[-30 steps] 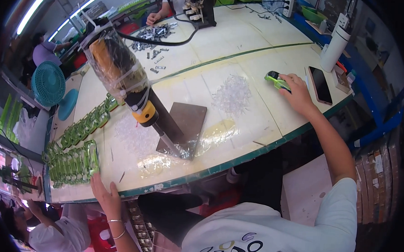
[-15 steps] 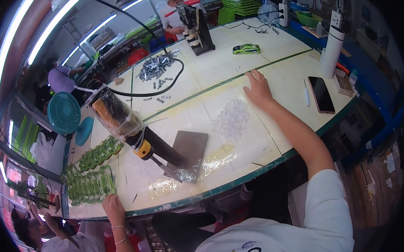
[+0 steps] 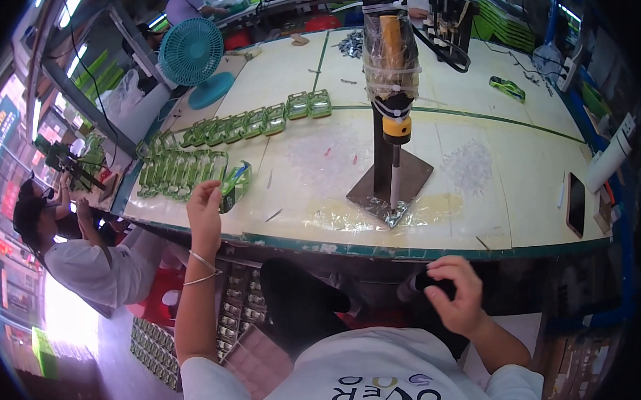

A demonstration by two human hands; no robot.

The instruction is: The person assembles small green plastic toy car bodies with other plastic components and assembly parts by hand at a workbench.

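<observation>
My left hand (image 3: 206,203) is closed on the edge of a green toy car body (image 3: 236,186), lifted at the near end of the rows. Several more green car shells (image 3: 180,172) lie close together on the table beside it. My right hand (image 3: 458,293) hangs just off the near table edge, fingers curled but apart, with nothing visible in it. Between the hands, a power screwdriver (image 3: 397,129) wrapped in clear plastic points down over a metal base plate (image 3: 409,172) with a dark upright post. A heap of small clear plastic pieces (image 3: 469,166) lies right of the plate.
A teal fan (image 3: 191,51) stands at the far left. Along the right edge are a phone (image 3: 575,205) and a white bottle (image 3: 613,154). A finished-looking green toy car (image 3: 507,88) lies farther back. Another person (image 3: 92,260) sits at the left; trays of parts (image 3: 154,351) lie below.
The view has swung left. My right hand has drawn back from the far table to the near edge. My left hand, earlier by the car rows, now holds a green car body.
</observation>
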